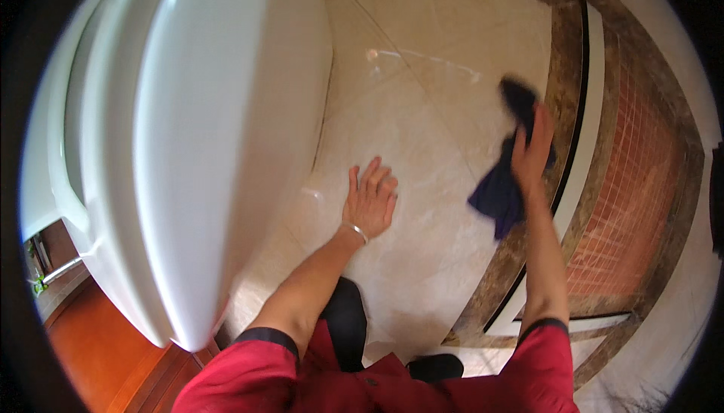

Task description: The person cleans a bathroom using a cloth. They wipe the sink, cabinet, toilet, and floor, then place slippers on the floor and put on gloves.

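My right hand point(530, 156) grips a dark blue cloth point(500, 190), blurred by motion, over the floor beside the dark brown stone border at right. Part of the cloth sticks up past my fingers and the rest hangs to the left of my wrist. My left hand point(370, 201), with a silver bracelet point(355, 232) at the wrist, is empty, its fingers apart and slightly bent. It is over the glossy beige stone floor point(418, 130), near the middle of the view; whether it touches the floor I cannot tell.
A large white glossy fixture, apparently a bathtub point(192, 130), fills the left side. At right, a white strip with a black edge point(585, 91) frames a reddish tiled area point(633, 198). An orange-brown wooden surface point(107, 339) shows at lower left. My dark-clad knee point(346, 322) is below my left hand.
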Demonstrator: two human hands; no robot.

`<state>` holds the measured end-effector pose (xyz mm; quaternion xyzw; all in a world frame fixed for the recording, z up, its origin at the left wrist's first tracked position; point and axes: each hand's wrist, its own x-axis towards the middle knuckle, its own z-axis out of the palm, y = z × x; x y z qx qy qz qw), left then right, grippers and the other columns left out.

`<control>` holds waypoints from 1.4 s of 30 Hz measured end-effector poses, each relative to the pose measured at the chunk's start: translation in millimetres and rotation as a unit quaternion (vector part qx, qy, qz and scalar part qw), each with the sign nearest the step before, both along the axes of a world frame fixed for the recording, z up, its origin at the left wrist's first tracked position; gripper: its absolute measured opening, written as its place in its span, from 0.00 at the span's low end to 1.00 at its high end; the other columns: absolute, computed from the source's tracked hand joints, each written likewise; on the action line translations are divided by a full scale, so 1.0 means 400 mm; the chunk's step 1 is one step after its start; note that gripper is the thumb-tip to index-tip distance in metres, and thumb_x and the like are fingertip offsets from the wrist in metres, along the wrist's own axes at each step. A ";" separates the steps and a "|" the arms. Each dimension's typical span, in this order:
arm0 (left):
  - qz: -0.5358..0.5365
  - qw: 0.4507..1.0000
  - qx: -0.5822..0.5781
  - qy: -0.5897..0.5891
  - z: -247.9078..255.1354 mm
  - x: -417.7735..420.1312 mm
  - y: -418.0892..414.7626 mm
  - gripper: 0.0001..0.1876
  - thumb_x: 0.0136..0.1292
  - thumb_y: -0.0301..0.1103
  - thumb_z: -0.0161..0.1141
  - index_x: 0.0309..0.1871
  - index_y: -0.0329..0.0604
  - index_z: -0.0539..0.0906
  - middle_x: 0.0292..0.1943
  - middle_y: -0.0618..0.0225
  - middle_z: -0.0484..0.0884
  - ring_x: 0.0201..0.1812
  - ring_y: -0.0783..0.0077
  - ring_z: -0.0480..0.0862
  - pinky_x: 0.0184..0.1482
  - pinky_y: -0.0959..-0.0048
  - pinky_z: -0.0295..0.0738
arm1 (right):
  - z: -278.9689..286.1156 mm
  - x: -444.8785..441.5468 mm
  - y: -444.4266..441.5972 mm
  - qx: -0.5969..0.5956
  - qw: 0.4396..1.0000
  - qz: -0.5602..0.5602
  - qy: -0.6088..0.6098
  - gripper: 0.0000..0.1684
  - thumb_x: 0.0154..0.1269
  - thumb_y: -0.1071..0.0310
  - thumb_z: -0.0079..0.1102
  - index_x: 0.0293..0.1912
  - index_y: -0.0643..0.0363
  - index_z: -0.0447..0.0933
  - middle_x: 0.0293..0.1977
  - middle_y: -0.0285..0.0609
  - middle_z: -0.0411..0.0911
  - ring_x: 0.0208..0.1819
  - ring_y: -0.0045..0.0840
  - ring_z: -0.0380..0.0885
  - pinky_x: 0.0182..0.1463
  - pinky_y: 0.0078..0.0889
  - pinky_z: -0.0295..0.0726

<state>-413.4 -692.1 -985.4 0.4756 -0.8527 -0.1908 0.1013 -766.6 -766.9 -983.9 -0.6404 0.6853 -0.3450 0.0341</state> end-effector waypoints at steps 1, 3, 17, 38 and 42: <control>0.000 1.000 -0.002 0.012 0.006 -0.011 -0.004 0.18 0.64 0.31 0.59 0.57 0.45 0.71 0.64 0.56 0.66 0.76 0.51 0.57 0.72 0.38 0.48 | -0.026 -0.033 -0.051 -0.014 1.000 -0.004 0.016 0.31 0.65 0.78 0.54 0.68 0.62 0.69 0.69 0.54 0.68 0.70 0.52 0.65 0.76 0.47 0.61; 0.004 1.000 -0.009 0.029 0.002 -0.020 -0.015 0.19 0.63 0.29 0.59 0.56 0.44 0.71 0.64 0.54 0.66 0.75 0.50 0.58 0.72 0.38 0.48 | -0.022 -0.021 -0.120 0.010 0.998 0.055 0.014 0.33 0.60 0.80 0.55 0.67 0.57 0.71 0.68 0.52 0.69 0.70 0.49 0.66 0.75 0.46 0.64; -0.061 0.965 0.048 0.251 0.018 0.185 0.294 0.30 0.61 0.30 0.55 0.69 0.47 0.74 0.72 0.52 0.69 0.73 0.46 0.66 0.76 0.51 0.56 | 0.060 0.630 0.696 0.108 0.887 0.433 -0.123 0.26 0.53 0.74 0.60 0.55 0.58 0.78 0.58 0.49 0.77 0.63 0.47 0.72 0.69 0.48 0.70; 0.026 0.999 0.028 0.023 0.087 0.297 0.443 0.34 0.65 0.20 0.58 0.76 0.36 0.63 0.74 0.46 0.62 0.74 0.44 0.64 0.76 0.57 0.59 | -0.053 0.673 0.264 -0.043 0.944 0.320 -0.071 0.12 0.53 0.69 0.57 0.33 0.49 0.88 0.40 0.37 0.85 0.50 0.37 0.79 0.59 0.38 0.75; -0.073 0.995 -0.042 0.047 0.069 0.078 0.173 0.34 0.60 0.19 0.56 0.74 0.41 0.68 0.71 0.52 0.69 0.63 0.44 0.73 0.68 0.56 0.68 | -0.035 0.292 0.214 -0.009 0.976 0.202 -0.081 0.21 0.51 0.75 0.60 0.46 0.53 0.86 0.52 0.45 0.81 0.55 0.42 0.77 0.62 0.41 0.76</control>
